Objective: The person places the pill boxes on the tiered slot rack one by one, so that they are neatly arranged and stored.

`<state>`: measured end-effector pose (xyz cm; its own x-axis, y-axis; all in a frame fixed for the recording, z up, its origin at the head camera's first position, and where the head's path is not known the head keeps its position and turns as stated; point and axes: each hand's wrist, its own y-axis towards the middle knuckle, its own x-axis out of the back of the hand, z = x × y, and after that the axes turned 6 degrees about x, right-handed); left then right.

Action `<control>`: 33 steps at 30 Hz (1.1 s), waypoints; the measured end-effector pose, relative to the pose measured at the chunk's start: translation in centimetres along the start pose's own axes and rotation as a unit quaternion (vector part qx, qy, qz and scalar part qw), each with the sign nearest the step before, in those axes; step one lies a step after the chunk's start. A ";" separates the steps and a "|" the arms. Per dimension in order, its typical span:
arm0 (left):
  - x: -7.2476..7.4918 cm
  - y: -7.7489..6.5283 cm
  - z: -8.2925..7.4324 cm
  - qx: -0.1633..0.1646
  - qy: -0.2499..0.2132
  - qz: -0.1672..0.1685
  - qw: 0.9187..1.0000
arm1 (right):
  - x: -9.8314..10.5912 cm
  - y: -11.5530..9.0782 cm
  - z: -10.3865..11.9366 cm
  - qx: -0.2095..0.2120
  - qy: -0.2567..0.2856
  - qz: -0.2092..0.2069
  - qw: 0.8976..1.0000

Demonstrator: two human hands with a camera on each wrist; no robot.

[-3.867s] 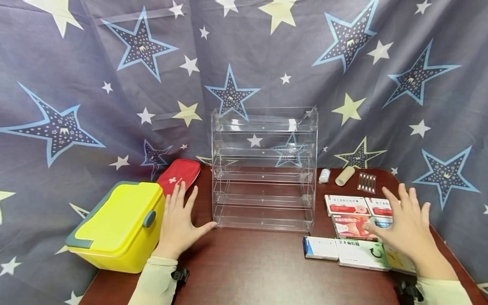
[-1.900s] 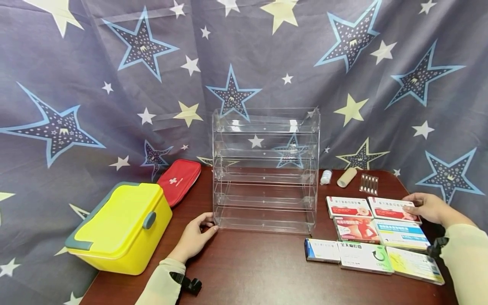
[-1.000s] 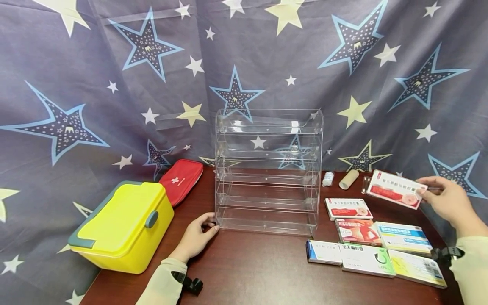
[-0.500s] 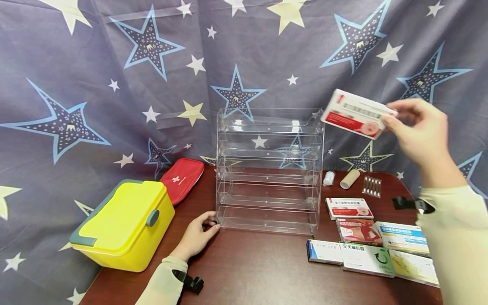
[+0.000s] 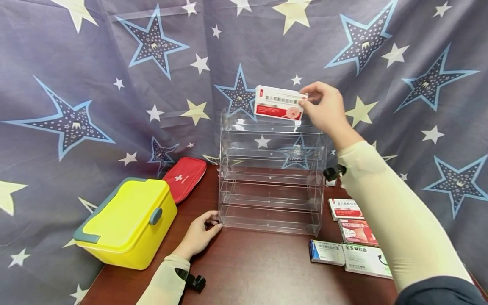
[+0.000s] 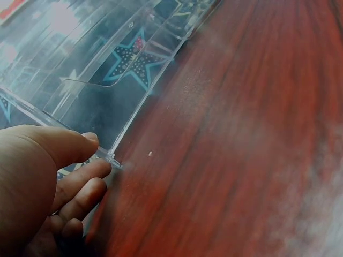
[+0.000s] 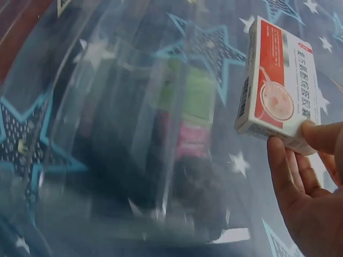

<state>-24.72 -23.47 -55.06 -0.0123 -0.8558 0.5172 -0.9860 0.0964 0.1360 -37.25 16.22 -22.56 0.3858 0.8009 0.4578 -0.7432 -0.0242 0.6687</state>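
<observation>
- The right grip [image 5: 324, 108] is drawn in to a carton's thickness, its thumb and fingers pinching one end of a red-and-white capsule box [image 5: 280, 103].
- With only that end held, the far end could dip or swing if the pinch loosens, and the box might drop.
- The box is raised by the top tier of the clear acrylic rack [image 5: 270, 174], overlapping its upper edge from the head camera; I cannot tell whether they touch. The transparent lip is hard to see, so a corner could snag.
- The left grip [image 5: 201, 233] pinches the rack's lower left corner; a hard push up high could probably twist or tip the rack.
- The right sleeve [image 5: 396, 212] passes over medicine boxes on the desk [image 5: 267, 271]; if lowered, it might nudge them.
- The box looks flat and uncrushed: white, dark lettering, red lower band, round pinkish picture near the held end, slightly tilted.
</observation>
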 end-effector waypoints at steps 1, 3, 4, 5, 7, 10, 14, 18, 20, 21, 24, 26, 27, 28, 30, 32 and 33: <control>0.0 0.0 0.0 0.001 0.000 0.000 1.000 | -0.8 0.3 0.1 -0.005 -0.002 0.005 1.000; 0.0 0.0 0.0 0.003 0.001 0.000 1.000 | -2.4 0.8 0.3 -0.011 0.000 0.014 1.000; 0.0 0.0 0.0 0.003 0.001 0.000 1.000 | -3.1 1.0 0.3 -0.015 -0.001 0.019 1.000; 0.0 0.0 -0.1 0.003 0.001 0.000 1.000 | -3.7 1.1 0.4 -0.021 0.000 0.026 0.999; 0.0 0.1 -0.1 0.004 0.000 0.000 1.000 | -5.0 1.2 0.6 -0.030 0.002 0.039 0.999; 0.0 0.1 -0.1 0.005 -0.002 0.000 1.000 | -6.5 1.2 0.8 -0.033 0.007 0.049 0.998; 0.0 0.1 -0.1 0.009 0.000 0.000 1.000 | -8.1 1.1 1.1 -0.020 0.026 0.049 0.998; 0.0 0.1 -0.1 0.010 0.001 0.002 1.000 | -8.9 0.8 1.6 -0.016 0.033 0.058 0.998; -0.1 0.1 -0.2 0.008 0.001 0.002 1.000 | -9.1 0.7 1.7 -0.015 0.034 0.060 0.997; -0.1 0.1 -0.2 0.008 0.001 0.002 1.000 | -9.1 0.7 1.7 -0.017 0.033 0.062 0.997; -0.1 0.1 -0.2 0.007 0.001 0.002 1.000 | -9.2 0.4 1.7 -0.017 0.035 0.064 0.997; -0.1 0.0 -0.2 0.010 0.001 0.001 1.000 | -9.2 0.3 1.6 -0.017 0.034 0.066 0.997; -0.1 0.0 -0.2 0.011 0.002 0.001 1.000 | -9.2 0.2 1.6 -0.016 0.034 0.066 0.997; -0.1 0.0 -0.2 0.012 0.001 0.000 1.000 | -9.2 0.1 1.5 -0.014 0.035 0.066 0.997; -0.1 0.0 -0.2 0.013 0.001 0.000 1.000 | -9.2 0.1 1.5 -0.011 0.035 0.066 0.997; -0.1 0.0 -0.2 0.012 0.003 -0.001 1.000 | -9.3 0.1 1.4 -0.009 0.035 0.067 0.997; -0.1 -0.1 -0.2 0.012 0.004 -0.002 1.000 | -9.3 0.1 1.3 -0.008 0.035 0.067 0.997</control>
<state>-24.62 -23.23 -54.92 -0.0071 -0.8519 0.5237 -0.9897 0.0809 0.1183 -40.14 7.96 -25.99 0.2442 0.8306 0.5005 -0.7938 -0.1252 0.5951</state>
